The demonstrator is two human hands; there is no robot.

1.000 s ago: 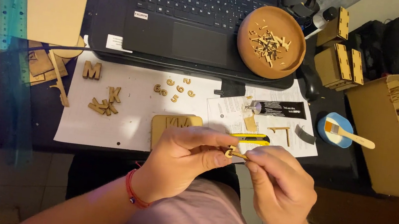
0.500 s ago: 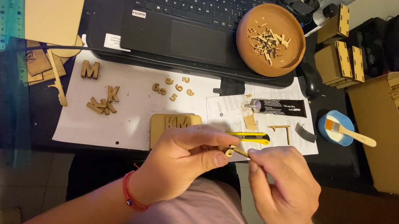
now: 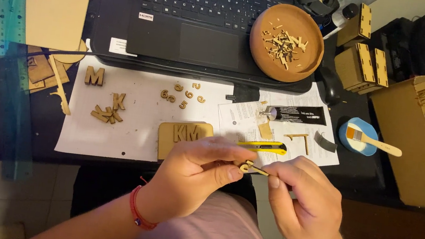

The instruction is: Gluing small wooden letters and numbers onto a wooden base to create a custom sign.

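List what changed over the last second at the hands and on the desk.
Barely anything moved. Left hand and right hand keep pinching the same small wooden cutout between them; nothing was picked up or released. Yellow utility knife, wooden plaque, bowl and brush stayed put.

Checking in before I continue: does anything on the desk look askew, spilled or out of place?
One oddity: the wooden bowl of scraps sits on the laptop corner, overhanging its edge. Both hands, left and right, pinch a small wooden piece.
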